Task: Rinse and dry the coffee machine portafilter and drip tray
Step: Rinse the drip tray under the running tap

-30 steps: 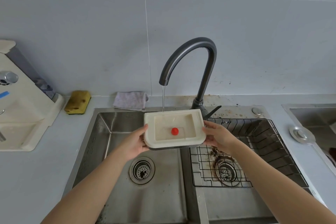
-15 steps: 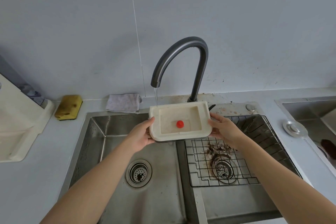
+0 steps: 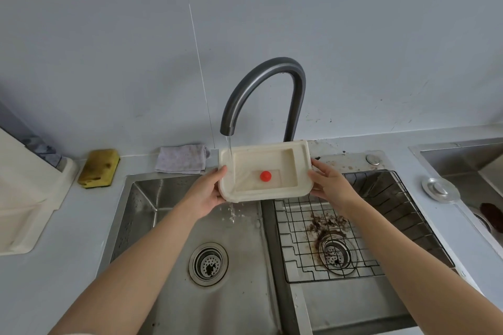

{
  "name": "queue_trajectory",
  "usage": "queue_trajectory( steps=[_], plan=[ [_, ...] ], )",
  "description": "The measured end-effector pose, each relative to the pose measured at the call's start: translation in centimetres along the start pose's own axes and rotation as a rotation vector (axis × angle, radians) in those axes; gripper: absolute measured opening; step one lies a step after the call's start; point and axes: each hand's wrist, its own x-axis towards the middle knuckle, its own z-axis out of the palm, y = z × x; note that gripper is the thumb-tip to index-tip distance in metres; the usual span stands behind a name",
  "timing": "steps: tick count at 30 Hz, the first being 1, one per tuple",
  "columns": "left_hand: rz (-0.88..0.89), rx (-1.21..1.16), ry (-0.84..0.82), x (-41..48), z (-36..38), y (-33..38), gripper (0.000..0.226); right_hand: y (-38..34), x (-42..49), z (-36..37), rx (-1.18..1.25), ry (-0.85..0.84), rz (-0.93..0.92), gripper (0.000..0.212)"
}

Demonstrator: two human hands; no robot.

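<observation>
both hands, left hand [image 3: 208, 193] and right hand [image 3: 330, 185], grip the drip tray [image 3: 272, 163] by its ends under the faucet [image 3: 261, 84] stream; tilting it toward the sink [image 3: 163, 226] should flush residue out.

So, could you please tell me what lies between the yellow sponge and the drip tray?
A folded grey cloth lies on the counter by the wall, between the sponge and the held drip tray, as the head view shows.

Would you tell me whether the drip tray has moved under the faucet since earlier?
Yes: the drip tray slid rightward relative to the faucet; the stream now hits its left edge.
</observation>
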Motion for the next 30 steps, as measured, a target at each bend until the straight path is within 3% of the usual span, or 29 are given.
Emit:
queue_trajectory(
  steps=[14, 30],
  plan=[
    [-0.068, 0.033, 0.059, -1.7, -2.5, -2.0, 0.041, 2.6, -0.1, 2.0, -0.055, -0.007, 0.063, 0.044],
    [0.028, 0.078, 0.089, -3.5, -5.5, 0.2, 0.040, 2.4, 0.5, 5.3, 0.025, -0.091, 0.063, 0.043]
  ],
)
